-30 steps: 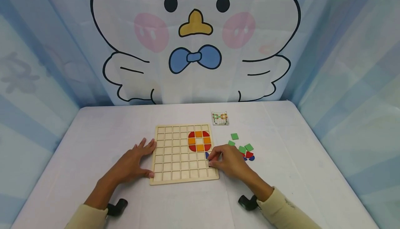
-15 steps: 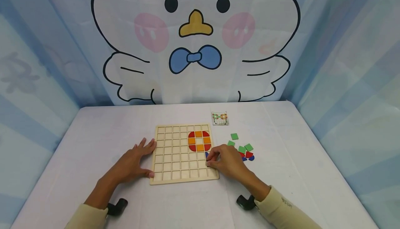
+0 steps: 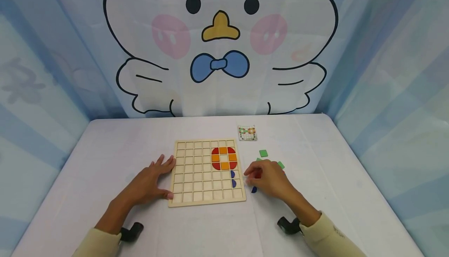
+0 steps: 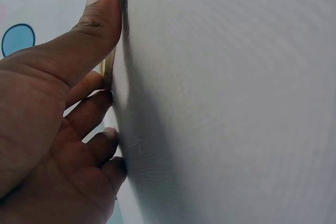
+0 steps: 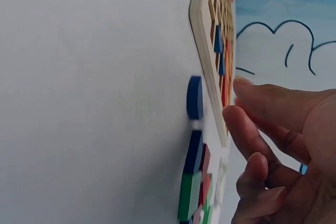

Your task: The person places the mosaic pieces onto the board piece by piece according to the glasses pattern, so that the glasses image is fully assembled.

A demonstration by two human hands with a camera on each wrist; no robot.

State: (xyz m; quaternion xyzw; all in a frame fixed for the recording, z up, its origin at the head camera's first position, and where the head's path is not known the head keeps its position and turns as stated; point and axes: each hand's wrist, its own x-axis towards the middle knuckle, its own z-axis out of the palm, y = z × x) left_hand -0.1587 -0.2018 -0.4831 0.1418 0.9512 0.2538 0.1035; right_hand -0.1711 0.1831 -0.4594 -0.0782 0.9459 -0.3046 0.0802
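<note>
While the left hand (image 3: 154,181) lies spread along the near-left side of the board (image 3: 188,187), thumb and forefinger against its edge, the right hand (image 3: 269,178) hangs just beyond the opposite edge, thumb and forefinger bent toward each other with a narrow gap between them. The board is pale wood, ruled by raised ridges into square cells. In it, four orange squares (image 3: 223,166) and four round-cornered red pieces (image 3: 215,150) form a ring around one wooden cell; below them, two blue half-discs (image 3: 234,183) sit in neighbouring cells, to the left of the right hand. A loose half-disc (image 3: 254,190), thick-sided, lies on the counter (image 3: 203,229) just below the right thumb. Green squares (image 3: 263,153) lie past the knuckles, a printed card (image 3: 247,133) farther off. White cloth (image 4: 236,103), finely textured, covers the counter.
</note>
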